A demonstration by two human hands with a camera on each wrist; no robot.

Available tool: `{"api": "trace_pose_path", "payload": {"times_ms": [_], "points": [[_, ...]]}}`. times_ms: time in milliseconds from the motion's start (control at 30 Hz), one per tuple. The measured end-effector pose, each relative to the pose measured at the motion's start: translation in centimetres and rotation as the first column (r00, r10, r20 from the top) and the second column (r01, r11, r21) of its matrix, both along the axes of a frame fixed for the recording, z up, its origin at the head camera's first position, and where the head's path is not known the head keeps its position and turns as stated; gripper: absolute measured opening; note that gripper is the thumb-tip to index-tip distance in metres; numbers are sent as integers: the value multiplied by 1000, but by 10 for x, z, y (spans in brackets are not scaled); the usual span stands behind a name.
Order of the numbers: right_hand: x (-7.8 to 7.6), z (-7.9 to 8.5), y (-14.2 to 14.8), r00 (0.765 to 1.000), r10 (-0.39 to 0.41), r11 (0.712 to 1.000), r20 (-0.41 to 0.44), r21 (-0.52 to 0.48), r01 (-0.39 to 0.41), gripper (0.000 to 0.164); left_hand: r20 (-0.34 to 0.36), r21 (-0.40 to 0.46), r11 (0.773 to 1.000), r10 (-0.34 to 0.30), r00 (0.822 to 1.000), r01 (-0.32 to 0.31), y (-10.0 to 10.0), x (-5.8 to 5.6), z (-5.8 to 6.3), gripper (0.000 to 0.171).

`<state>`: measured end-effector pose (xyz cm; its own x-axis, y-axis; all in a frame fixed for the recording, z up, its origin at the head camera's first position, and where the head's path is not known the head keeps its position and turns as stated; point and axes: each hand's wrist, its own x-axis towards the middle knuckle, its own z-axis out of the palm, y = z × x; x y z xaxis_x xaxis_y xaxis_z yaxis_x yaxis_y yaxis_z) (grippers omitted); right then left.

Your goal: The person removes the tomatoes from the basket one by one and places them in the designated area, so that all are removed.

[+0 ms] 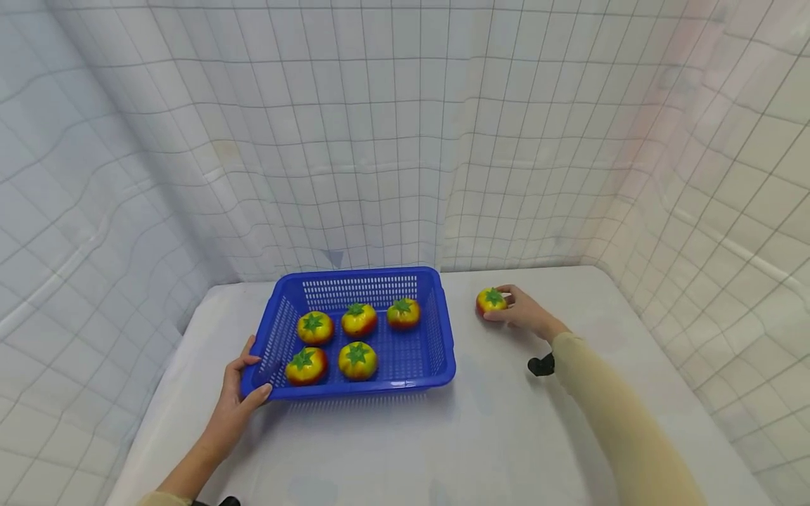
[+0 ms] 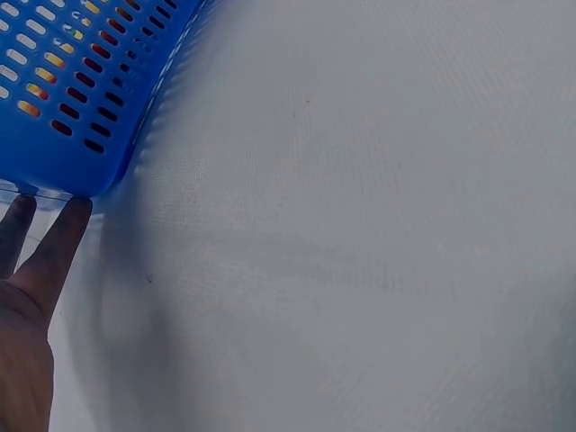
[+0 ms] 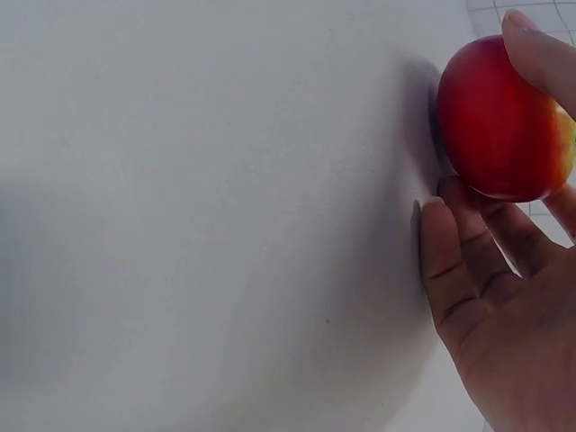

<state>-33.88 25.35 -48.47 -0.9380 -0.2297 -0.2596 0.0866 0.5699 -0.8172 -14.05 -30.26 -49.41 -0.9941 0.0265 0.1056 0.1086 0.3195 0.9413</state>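
A blue plastic basket (image 1: 399,386) with slotted walls holds several toy tomatoes, yellow and red with green star-shaped tops, such as the front-middle tomato (image 1: 357,361). My left hand (image 1: 233,406) grips the basket's near left corner, thumb on the front rim and fingers along the left side. In the left wrist view, fingertips (image 2: 76,205) meet the rim beside the slotted wall. Right of the basket, my right hand (image 1: 520,312) holds another tomato (image 1: 491,300) between thumb and fingers. That tomato's red underside (image 3: 499,121) shows in the right wrist view, close to the table.
A white cloth covers the table (image 1: 506,436). White grid-patterned curtains (image 1: 380,140) hang behind it and on both sides. The basket stands near the table's back edge. A black strap piece (image 1: 541,365) sits at the right wrist.
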Motion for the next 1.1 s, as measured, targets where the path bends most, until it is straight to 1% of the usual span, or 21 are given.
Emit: {"api": "trace_pose_path", "payload": {"times_ms": [233, 433, 600, 800, 1033, 1100], "points": [[5, -2, -5, 999, -32, 999, -37, 0, 32, 90, -8, 12, 1000, 20, 1000, -20, 1, 2, -3, 52], [5, -2, -9, 998, -37, 999, -53, 26, 39, 89, -28, 22, 1000, 17, 999, -16, 2, 1, -2, 52], [5, -3, -8, 997, -48, 998, -53, 36, 50, 89, -12, 40, 999, 8, 1000, -7, 3, 0, 0, 52], [4, -3, -4, 996, -60, 997, -70, 40, 62, 89, -22, 7, 1000, 1, 1000, -1, 5, -1, 3, 52], [4, -2, -5, 997, -39, 998, -60, 39, 41, 88, -25, 0, 1000, 2, 1000, -2, 3, 0, 0, 51], [3, -3, -5, 998, -38, 998, -52, 41, 40, 87, -32, 10, 1000, -1, 999, 1, 2, 1, -1, 50]]}}
